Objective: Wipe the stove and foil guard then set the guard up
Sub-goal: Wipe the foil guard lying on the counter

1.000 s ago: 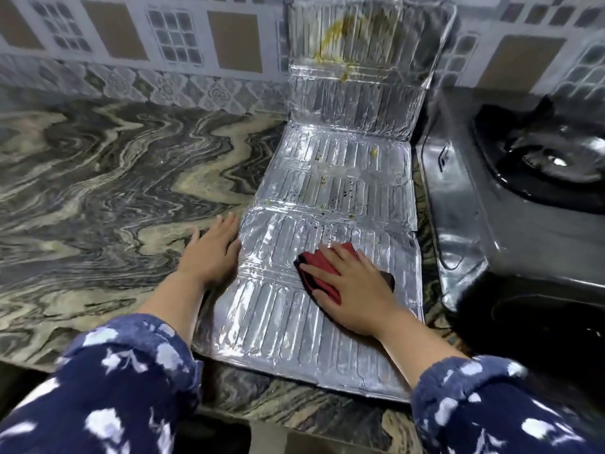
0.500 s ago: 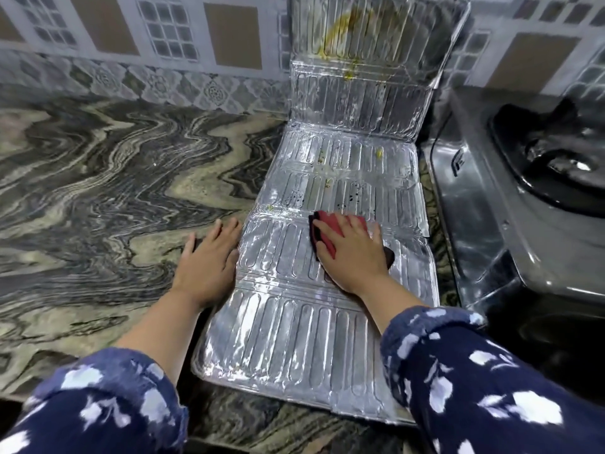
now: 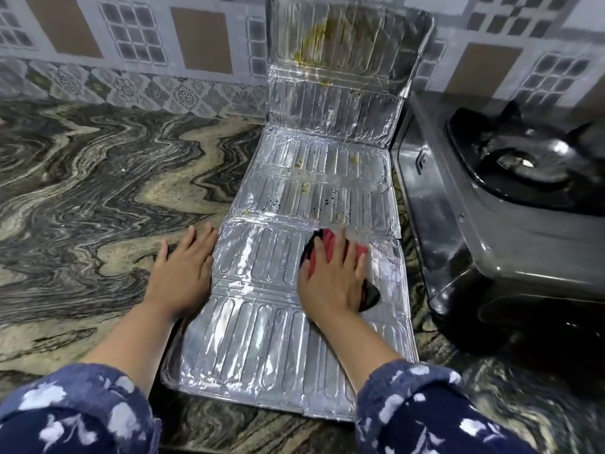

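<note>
Head view: the guard (image 3: 288, 339) lies flat on the tabletop (image 3: 98, 191) beside the stove (image 3: 491, 231). Left hand (image 3: 183, 273), fingers straight, pins its edge; right hand (image 3: 330, 280) presses a cloth (image 3: 319, 245) flat. Thin foil (likely light, easily creased): lift by its edges.

The foil guard (image 3: 284, 329) is ribbed silver with yellow stains and black specks. The cloth (image 3: 324, 244) is red and black. The bench (image 3: 91, 178) swirls grey, black and beige. Sleeves (image 3: 75, 417) are navy with white blotches.
</note>
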{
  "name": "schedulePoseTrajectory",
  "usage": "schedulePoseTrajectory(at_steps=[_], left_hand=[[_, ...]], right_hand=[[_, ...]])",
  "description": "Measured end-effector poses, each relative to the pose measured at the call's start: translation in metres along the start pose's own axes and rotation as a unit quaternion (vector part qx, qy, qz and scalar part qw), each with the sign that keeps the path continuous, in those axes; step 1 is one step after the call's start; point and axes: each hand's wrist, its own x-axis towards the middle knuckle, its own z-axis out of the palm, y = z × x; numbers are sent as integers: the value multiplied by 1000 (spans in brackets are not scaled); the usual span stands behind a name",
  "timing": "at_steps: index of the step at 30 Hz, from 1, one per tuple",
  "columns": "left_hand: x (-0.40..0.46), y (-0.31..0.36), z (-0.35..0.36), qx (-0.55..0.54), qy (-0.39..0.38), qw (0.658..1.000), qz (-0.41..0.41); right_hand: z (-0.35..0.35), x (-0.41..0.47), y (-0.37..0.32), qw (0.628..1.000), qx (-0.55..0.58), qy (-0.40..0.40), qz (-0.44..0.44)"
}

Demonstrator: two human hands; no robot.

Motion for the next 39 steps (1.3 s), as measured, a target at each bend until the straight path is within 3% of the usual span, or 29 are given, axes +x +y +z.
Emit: schedulePoseTrajectory(at_steps=[5,15,26,39], left_hand=[[1,-3,3,-4,2,1000,-3],[1,-7,5,-10,-1,1000,8],[8,-8,2,-30,-5,999,18],[-35,-12,-6,-1,-59,997,47]], right_hand=[[-6,53,10,986,-6,-29,-166],[-20,148,62,999,-14,-35,29],[-10,147,-4,989,26,-44,-139],[-13,80,2,977,19,-58,-203]])
